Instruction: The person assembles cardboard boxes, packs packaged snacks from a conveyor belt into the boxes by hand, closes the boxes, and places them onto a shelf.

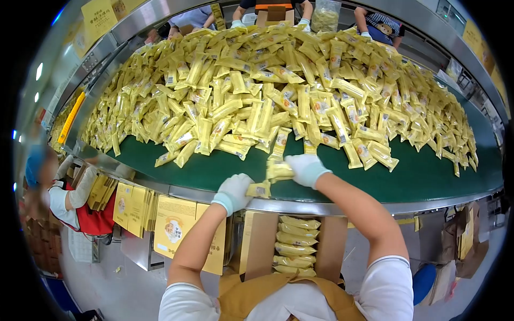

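Both my hands wear pale gloves and are over the near edge of the green conveyor belt (pixel 316 185). My left hand (pixel 234 192) has its fingers closed on the end of a yellow snack packet (pixel 260 189). Opposite it, my right hand (pixel 306 169) is closed at the end of several yellow packets (pixel 279 170) lying close together; its fingertips are partly hidden. Just beyond them, a large heap of yellow packets (pixel 257 101) covers most of the belt. Below the belt edge, close to my body, an open cardboard box (pixel 329 247) holds a column of several packets (pixel 296 236).
Flat yellow printed cartons (pixel 176 227) stand at my left below the belt. A co-worker in a red apron (pixel 96 211) is at far left. Other people's gloved hands reach in at the far side, beside a cardboard box (pixel 276 13) and a clear bag (pixel 325 16). A metal rail (pixel 375 207) edges the belt.
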`<state>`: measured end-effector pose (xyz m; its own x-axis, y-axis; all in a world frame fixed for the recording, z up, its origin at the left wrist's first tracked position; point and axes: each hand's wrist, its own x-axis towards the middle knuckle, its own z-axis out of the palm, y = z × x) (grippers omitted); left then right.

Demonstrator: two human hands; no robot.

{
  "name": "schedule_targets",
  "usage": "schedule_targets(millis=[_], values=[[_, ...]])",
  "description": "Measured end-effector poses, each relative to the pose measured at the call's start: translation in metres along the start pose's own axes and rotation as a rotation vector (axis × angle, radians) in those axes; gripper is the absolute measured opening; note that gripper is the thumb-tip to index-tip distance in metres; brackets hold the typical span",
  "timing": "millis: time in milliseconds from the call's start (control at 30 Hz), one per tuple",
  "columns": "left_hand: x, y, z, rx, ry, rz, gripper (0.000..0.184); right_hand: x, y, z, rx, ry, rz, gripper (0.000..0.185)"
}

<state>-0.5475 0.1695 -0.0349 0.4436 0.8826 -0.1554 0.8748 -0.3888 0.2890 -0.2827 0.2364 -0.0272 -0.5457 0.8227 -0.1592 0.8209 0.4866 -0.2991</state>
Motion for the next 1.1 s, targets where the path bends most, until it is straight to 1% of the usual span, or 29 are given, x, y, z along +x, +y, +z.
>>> schedule_targets(millis=[67,100,133,200,233,333,367,400,467,500,567,600,700,800,833,900,933,967,1000,1067,1100], values=[[0.006,-0.003,-0.001,-0.014,0.059,-0.008,0.033,-0.030,0.028,-0.014,-0.071,-0.078,0.156,0.021],[0.011,-0.010,0.011,0.023,0.182,0.065,0.029,-0.048,0.045,-0.014,-0.077,0.008,0.172,0.022],[0.016,-0.004,0.012,0.014,0.167,0.013,0.029,-0.068,0.059,-0.011,-0.084,0.093,0.185,0.024],[0.030,0.010,0.010,0.000,0.131,-0.090,0.028,-0.096,0.085,0.001,-0.121,0.173,0.248,0.030],[0.037,0.012,0.017,0.032,0.164,-0.082,0.031,-0.109,0.090,0.009,-0.164,0.248,0.265,0.034],[0.048,0.031,0.032,0.153,0.204,-0.019,0.033,-0.128,0.086,0.036,-0.327,0.434,0.181,0.041],[0.048,0.036,0.037,0.236,0.153,0.039,0.048,-0.137,0.067,0.028,-0.309,0.477,0.149,0.045],[0.043,0.038,0.042,0.227,0.212,0.093,0.053,-0.142,0.059,0.030,-0.236,0.443,0.179,0.058],[0.028,0.044,0.037,0.219,0.326,0.197,0.063,-0.148,0.050,0.029,-0.288,0.582,0.077,0.074],[0.023,0.044,0.035,0.248,0.226,0.179,0.084,-0.152,0.048,0.031,-0.332,0.524,0.074,0.078],[0.018,0.040,0.039,0.313,0.212,0.200,0.083,-0.157,0.048,0.031,-0.424,0.415,0.062,0.086],[0.017,0.038,0.041,0.346,0.208,0.209,0.082,-0.158,0.051,0.027,-0.385,0.343,0.077,0.087],[0.009,0.037,0.042,0.332,0.148,0.141,0.081,-0.153,0.053,0.006,-0.266,0.129,0.125,0.087],[0.010,0.038,0.045,0.266,0.140,0.096,0.079,-0.153,0.060,0.020,-0.370,0.315,-0.001,0.087],[0.010,0.038,0.046,0.254,0.153,0.092,0.078,-0.151,0.057,0.014,-0.232,0.159,0.081,0.091],[0.011,0.038,0.047,0.232,0.186,0.087,0.077,-0.148,0.058,0.010,-0.137,0.107,0.173,0.094],[0.010,0.038,0.042,0.204,0.152,0.070,0.077,-0.146,0.055,0.005,-0.092,0.081,0.219,0.095],[0.010,0.038,0.037,0.176,0.117,0.053,0.076,-0.147,0.052,-0.001,-0.010,0.116,0.319,0.103],[0.009,0.037,0.032,0.150,0.084,0.037,0.076,-0.150,0.047,-0.008,0.043,0.255,0.304,0.104],[0.005,0.027,0.030,0.013,0.141,-0.011,0.077,-0.162,0.035,-0.020,0.153,0.532,0.257,0.106],[0.002,0.021,0.028,-0.051,0.176,-0.035,0.077,-0.173,0.015,-0.036,0.208,0.610,0.179,0.105]])
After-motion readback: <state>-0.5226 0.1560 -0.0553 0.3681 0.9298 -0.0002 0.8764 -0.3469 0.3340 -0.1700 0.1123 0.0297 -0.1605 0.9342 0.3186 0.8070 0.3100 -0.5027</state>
